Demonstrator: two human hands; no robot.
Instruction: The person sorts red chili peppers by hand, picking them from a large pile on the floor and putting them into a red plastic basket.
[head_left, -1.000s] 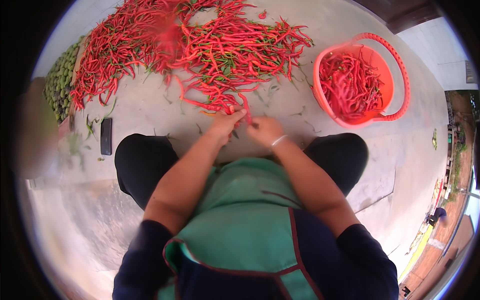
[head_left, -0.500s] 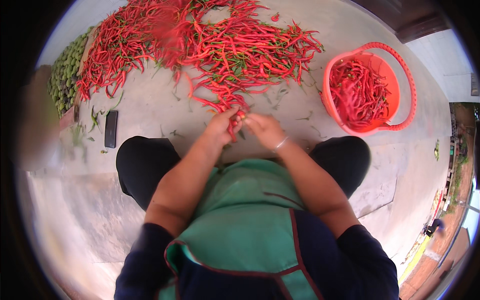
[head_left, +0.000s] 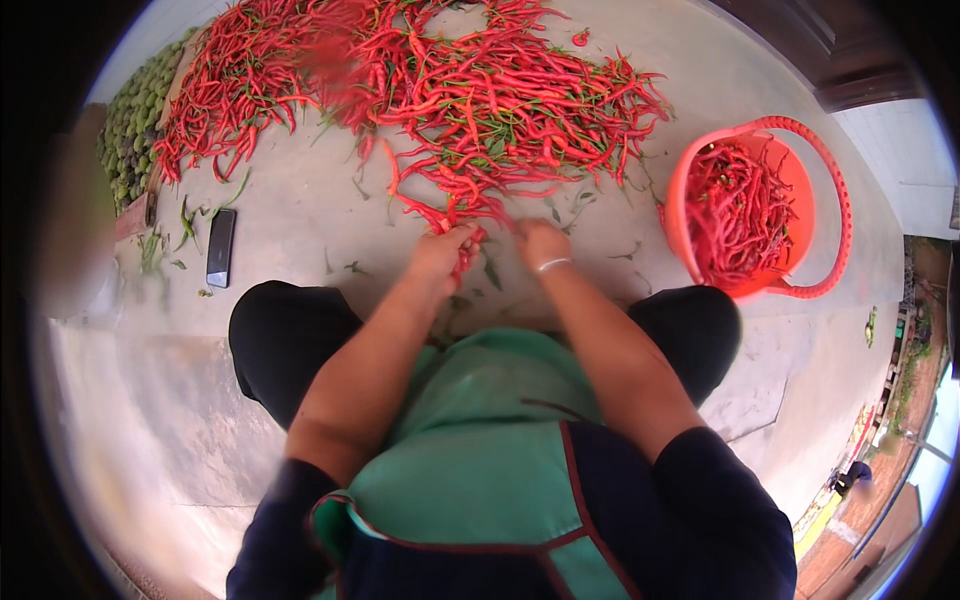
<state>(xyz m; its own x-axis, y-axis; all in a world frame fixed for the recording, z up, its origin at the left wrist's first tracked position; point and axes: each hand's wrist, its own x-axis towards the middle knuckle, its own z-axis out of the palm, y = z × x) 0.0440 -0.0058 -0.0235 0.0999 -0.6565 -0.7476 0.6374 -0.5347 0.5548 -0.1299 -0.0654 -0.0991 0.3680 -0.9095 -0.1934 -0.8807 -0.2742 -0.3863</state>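
My left hand (head_left: 443, 254) is closed round a small bunch of red chili peppers (head_left: 466, 262), which poke out past its fingers. To its right, a little apart, my right hand (head_left: 543, 243) has its fingers drawn together at the tip of a red chili pepper (head_left: 499, 211). A silvery band (head_left: 553, 264) circles that wrist. Just beyond both hands lies the near end of a large heap of long red chili peppers (head_left: 520, 105) with green stems, spread over the pale floor.
A red-orange basket (head_left: 684, 225) with a tall looped handle, holding red chili peppers, stands at the right. On the left lie a dark phone (head_left: 221, 248) and a pile of green round produce (head_left: 135, 125). Loose green stems (head_left: 492, 272) are scattered on the floor (head_left: 300, 205).
My right hand has drawn away from my left, to the right, and reached the chili at the heap's near end. The left hand keeps its bunch. The view has shifted slightly.
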